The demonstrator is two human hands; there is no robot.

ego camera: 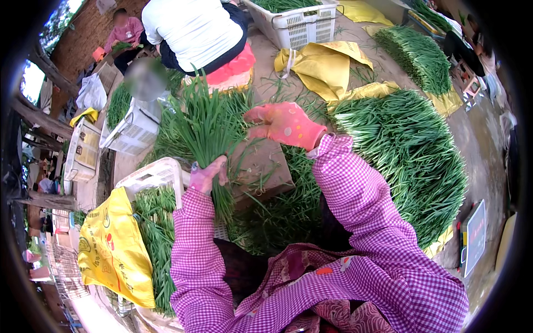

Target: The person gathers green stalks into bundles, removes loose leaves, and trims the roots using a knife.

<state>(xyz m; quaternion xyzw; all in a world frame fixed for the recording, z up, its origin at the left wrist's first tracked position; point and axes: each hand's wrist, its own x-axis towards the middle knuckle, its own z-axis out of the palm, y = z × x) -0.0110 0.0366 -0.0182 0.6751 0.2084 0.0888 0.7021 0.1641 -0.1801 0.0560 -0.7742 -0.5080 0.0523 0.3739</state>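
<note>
My left hand (208, 174), in a patterned pink and purple glove, is closed around a bunch of long green leafy stalks, likely garlic chives (204, 133). The leaves fan out above the fist and the lower ends hang below it. To the right, my right hand (283, 125), in a coral glove with pale dots, is held apart from the bunch, its fingers and thumb spread with nothing seen between them. Under it lies a brown board (260, 166) with loose leaves strewn on it. More loose greens (270, 220) lie in shadow before my body.
Large piles of greens (404, 158) lie on yellow sacking at the right. A white plastic crate (145, 175) of bundles and a yellow printed sack (114, 245) stand left. Ahead sit a person in white (193, 33) and a person in pink (126, 31), near another white crate (308, 31).
</note>
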